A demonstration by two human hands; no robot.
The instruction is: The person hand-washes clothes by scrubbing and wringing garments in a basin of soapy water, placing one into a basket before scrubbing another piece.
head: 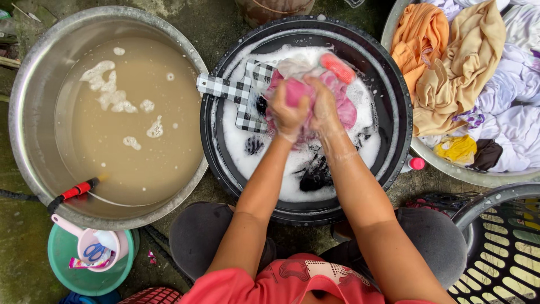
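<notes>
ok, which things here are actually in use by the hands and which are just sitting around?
In use:
left hand
right hand
pink cloth, gripped by both
black tub of suds
checked cloth, draped over its rim

Lying about:
metal basin of murky water
hose on its edge
bowl of laundry
green bowl with pink scoop
plastic basket

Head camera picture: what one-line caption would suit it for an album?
Both hands, left and right, scrub a pink cloth over a black basin of suds, beside a steel tub of murky water.

2 metal basins (34,90), 1 black tub (394,84), 1 green bowl (62,264), 1 pink scoop (84,239), 2 hands (288,110).
</notes>
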